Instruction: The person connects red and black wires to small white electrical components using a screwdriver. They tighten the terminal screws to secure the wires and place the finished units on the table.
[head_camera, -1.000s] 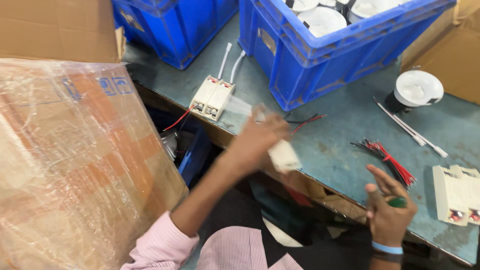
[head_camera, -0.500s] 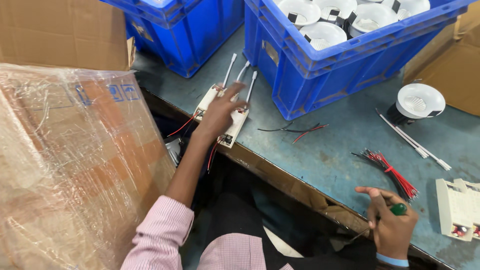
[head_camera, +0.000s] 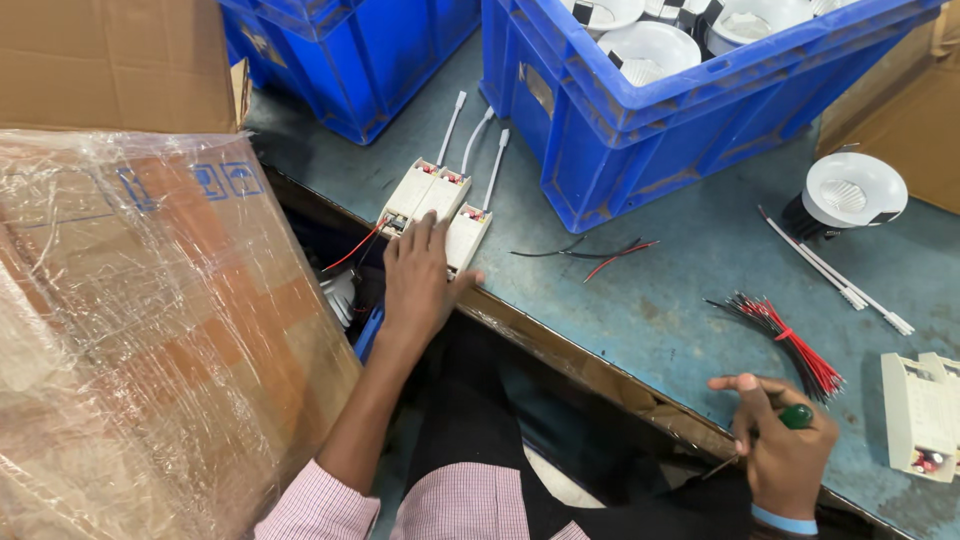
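Three white rectangular driver boxes with white cables lie side by side at the table's near edge. My left hand rests flat just below them, fingertips touching the nearest box, holding nothing. My right hand is at the front edge on the right, closed around a small green-handled screwdriver. A bundle of red and black wires lies just above that hand. Loose black and red wires lie mid-table.
Two blue crates stand at the back, one with white round lamp fittings. A single white lamp and white cables lie right. Another white box sits far right. A plastic-wrapped carton fills the left.
My left hand carried a white box to the pair at the table edge, set it down beside them and let go. The right hand stayed put with the screwdriver.
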